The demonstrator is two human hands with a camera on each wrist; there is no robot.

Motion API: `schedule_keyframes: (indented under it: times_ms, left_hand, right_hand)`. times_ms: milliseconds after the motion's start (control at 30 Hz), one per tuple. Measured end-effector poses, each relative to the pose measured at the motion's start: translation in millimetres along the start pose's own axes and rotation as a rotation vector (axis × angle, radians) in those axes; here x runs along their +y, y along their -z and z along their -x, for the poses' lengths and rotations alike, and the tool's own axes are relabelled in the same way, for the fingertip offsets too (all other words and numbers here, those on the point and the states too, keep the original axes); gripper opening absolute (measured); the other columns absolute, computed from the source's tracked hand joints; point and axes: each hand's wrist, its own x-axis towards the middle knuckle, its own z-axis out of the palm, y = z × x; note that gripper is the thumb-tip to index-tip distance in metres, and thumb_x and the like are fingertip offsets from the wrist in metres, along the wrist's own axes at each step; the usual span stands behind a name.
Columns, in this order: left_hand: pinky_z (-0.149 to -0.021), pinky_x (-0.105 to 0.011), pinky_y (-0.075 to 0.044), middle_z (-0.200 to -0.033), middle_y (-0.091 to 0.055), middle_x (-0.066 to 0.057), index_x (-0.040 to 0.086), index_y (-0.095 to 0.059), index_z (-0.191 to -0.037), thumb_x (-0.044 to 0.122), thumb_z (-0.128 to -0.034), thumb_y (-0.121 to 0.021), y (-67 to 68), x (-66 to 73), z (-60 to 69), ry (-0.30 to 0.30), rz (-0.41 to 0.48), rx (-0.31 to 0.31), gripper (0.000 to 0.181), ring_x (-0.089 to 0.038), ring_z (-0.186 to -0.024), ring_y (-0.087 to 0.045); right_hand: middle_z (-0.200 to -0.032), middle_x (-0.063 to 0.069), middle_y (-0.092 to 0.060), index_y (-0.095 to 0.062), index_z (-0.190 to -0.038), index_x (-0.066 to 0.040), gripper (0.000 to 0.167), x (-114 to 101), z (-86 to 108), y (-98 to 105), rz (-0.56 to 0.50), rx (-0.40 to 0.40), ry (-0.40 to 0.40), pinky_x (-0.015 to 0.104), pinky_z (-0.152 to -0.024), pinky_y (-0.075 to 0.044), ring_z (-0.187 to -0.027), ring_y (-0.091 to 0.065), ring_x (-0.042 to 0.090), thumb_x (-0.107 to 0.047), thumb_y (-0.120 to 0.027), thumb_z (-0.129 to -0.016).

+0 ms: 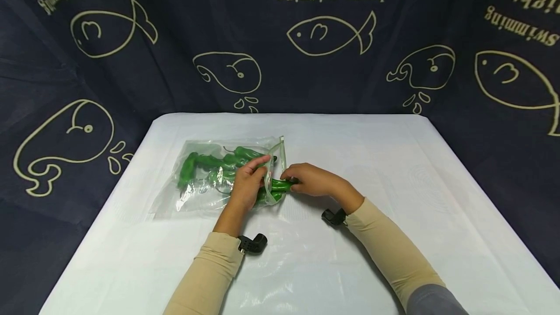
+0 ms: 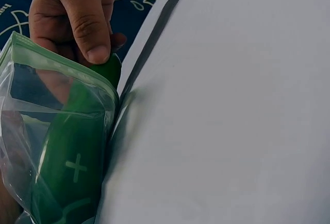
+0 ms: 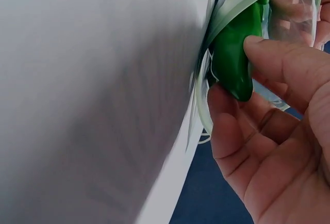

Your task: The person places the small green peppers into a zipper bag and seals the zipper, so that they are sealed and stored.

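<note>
A clear zip bag [image 1: 192,198] lies flat on the table with several green peppers [image 1: 185,171] inside, its mouth facing right. My left hand [image 1: 248,183] grips the bag near that mouth; part of this hand shows through the plastic in the right wrist view. With thumb and fingers my right hand [image 1: 317,180] pinches the end of a green pepper [image 3: 237,54] at the opening. Most of this pepper is inside the bag, its tip sticking out past the pale green zip edge [image 2: 67,62].
The white-covered table [image 1: 393,256] extends around the bag on all sides. Behind it hangs a dark blue cloth [image 1: 332,86] printed with fish and whales. A black wrist camera [image 1: 253,243] sits on the left forearm, another camera [image 1: 334,217] on the right.
</note>
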Motion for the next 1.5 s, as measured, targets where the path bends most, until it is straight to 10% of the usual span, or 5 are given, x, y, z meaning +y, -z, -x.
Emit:
schedule_keyframes:
  times_ms: [1500]
  left_hand:
    - [-0.061, -0.021, -0.05, -0.132, -0.056, -0.012, 0.001, -0.064, -0.13, -0.001, -0.0953, -0.053, 1.7, 0.8, 1.0, 0.001, -0.045, 0.014, 0.036, -0.009, -0.071, -0.055]
  right_hand:
    - [-0.104, -0.001, -0.065, -0.07, -0.111, -0.009, 0.023, 0.5, -8.1, -1.9, -0.021, -0.003, -0.007, 0.03, -0.08, -0.048, -0.091, -0.057, 0.011, 0.003, -0.064, -0.092]
